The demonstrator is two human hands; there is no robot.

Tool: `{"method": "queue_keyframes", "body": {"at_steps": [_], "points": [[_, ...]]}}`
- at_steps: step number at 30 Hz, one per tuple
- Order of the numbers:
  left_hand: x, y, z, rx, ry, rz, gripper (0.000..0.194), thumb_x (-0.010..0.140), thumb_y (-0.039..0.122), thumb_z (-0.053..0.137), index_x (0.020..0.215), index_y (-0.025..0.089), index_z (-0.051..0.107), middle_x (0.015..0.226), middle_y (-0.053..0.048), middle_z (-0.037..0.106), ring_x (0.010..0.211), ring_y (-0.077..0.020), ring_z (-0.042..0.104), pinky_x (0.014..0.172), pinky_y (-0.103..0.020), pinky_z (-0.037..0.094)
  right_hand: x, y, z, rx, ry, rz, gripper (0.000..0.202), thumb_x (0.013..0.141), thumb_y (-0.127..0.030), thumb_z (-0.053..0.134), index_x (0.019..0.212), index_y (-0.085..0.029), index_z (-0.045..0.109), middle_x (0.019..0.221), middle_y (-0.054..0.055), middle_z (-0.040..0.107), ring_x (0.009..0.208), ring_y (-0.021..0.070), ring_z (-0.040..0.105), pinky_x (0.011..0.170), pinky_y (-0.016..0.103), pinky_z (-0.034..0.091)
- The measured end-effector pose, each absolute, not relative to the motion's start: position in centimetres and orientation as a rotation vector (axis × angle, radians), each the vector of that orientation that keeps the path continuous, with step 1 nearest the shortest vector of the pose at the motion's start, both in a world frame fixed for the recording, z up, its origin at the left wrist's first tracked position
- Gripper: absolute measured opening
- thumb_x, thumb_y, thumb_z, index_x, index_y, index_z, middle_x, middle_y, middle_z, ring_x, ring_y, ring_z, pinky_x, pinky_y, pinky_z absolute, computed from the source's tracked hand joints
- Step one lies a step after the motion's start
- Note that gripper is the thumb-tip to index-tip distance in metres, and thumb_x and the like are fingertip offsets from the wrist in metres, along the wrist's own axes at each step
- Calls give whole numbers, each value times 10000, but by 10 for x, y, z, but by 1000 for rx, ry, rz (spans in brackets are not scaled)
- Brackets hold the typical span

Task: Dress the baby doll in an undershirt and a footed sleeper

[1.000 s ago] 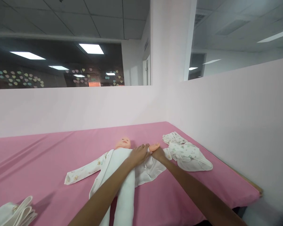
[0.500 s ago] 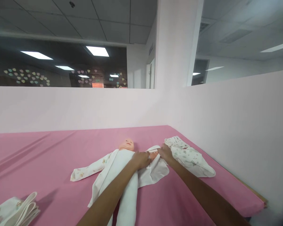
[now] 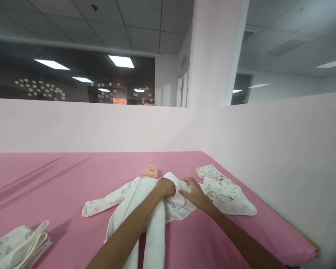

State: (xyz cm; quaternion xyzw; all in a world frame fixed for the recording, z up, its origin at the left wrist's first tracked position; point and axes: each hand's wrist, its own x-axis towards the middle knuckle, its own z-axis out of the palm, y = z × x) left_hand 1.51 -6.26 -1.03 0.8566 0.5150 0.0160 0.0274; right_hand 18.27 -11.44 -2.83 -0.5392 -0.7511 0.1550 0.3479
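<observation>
A doll (image 3: 149, 172) lies on its back in white clothing, its head toward the wall. One printed sleeve (image 3: 108, 203) of an opened white garment (image 3: 179, 209) stretches out to the left. My left hand (image 3: 167, 187) is at the doll's right-hand side in the picture, its fingers hidden under the garment's white cloth. My right hand (image 3: 192, 191) rests at the same cloth, thumb and fingers apart around its outer end. The doll's arm on that side is covered.
Folded printed cloths (image 3: 22, 244) lie at the near left of the pink surface (image 3: 58, 179). Another printed garment (image 3: 226, 190) lies to the right. White walls (image 3: 100, 129) with windows stand behind and at the right.
My left hand has slipped under the white cloth, which now covers the doll's arm that showed between my hands. My right hand has loosened its pinch and spread its fingers.
</observation>
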Motion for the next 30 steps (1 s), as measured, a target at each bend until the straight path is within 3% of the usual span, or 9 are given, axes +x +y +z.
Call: {"method": "queue_keyframes", "body": {"at_steps": [3, 6, 8, 11, 16, 19, 21, 25, 30], "points": [[5, -64, -7, 2642, 1653, 41, 268, 865, 322, 545, 1018, 170, 705, 1136, -142, 687, 1059, -260, 637, 886, -390, 503, 196, -113, -42, -1391, -1925, 666, 615, 741, -397, 667, 1285, -193, 464, 1300, 116, 542, 1159, 238, 530, 899, 338, 432], [2, -64, -7, 2646, 1713, 42, 303, 866, 322, 522, 1067, 169, 690, 1171, -148, 673, 1059, -265, 637, 872, -402, 509, 192, -105, -48, -1389, -1898, 602, 303, 754, -344, 622, 1005, -177, 586, 1047, 71, 624, 968, 220, 579, 811, 321, 441], [6, -63, -7, 2645, 1756, 43, 321, 879, 332, 521, 1094, 148, 674, 1171, -157, 669, 1073, -260, 629, 893, -422, 502, 185, -99, -47, -1389, -1844, 504, 87, 774, -271, 541, 783, -185, 552, 877, 41, 597, 874, 208, 553, 796, 324, 419], [11, -65, -5, 2651, 1789, 76, 314, 856, 316, 553, 1087, 141, 676, 1169, -175, 666, 1099, -281, 614, 913, -434, 490, 173, -100, -43, -1371, -1787, 468, 103, 788, -242, 470, 692, -205, 476, 746, 9, 536, 777, 190, 518, 742, 311, 400], [-18, -99, 6, 2676, 1735, 182, 293, 880, 309, 466, 1024, 173, 682, 1114, -138, 688, 1061, -286, 627, 936, -407, 466, 157, -141, -42, -1277, -1769, 689, 180, 868, -363, 400, 796, -218, 480, 651, -37, 475, 587, 141, 471, 546, 244, 368], [-66, -138, 0, 2641, 1807, 380, 427, 952, 384, 338, 1293, 207, 522, 1335, -103, 569, 1278, -261, 473, 1091, -419, 330, 155, -171, -45, -1257, -1786, 788, 180, 825, -380, 509, 910, -222, 517, 722, -30, 510, 640, 142, 494, 567, 240, 378], [-101, -167, -15, 2361, 2064, 683, 501, 945, 438, 336, 1377, 202, 427, 1463, -125, 438, 1335, -294, 406, 1084, -456, 327, 158, -184, -49, -1334, -1850, 778, 171, 779, -353, 572, 883, -222, 533, 719, -31, 509, 654, 146, 489, 568, 243, 361], [-146, -210, -56, 1784, 2109, 918, 677, 929, 545, 306, 1488, 177, 204, 1404, -152, 498, 1280, -321, 481, 995, -470, 416, 163, -184, -54, -1397, -1839, 914, 176, 781, -305, 528, 660, -209, 445, 612, -43, 421, 570, 122, 398, 515, 238, 284], [-129, -228, -59, 1558, 1873, 1174, 462, 930, 459, 308, 1315, 233, 423, 1355, -80, 542, 1226, -254, 529, 943, -368, 464, 131, -171, -30, -1227, -1457, 1041, 199, 846, -360, 456, 710, -218, 425, 616, -47, 399, 550, 113, 384, 518, 233, 328]]}}
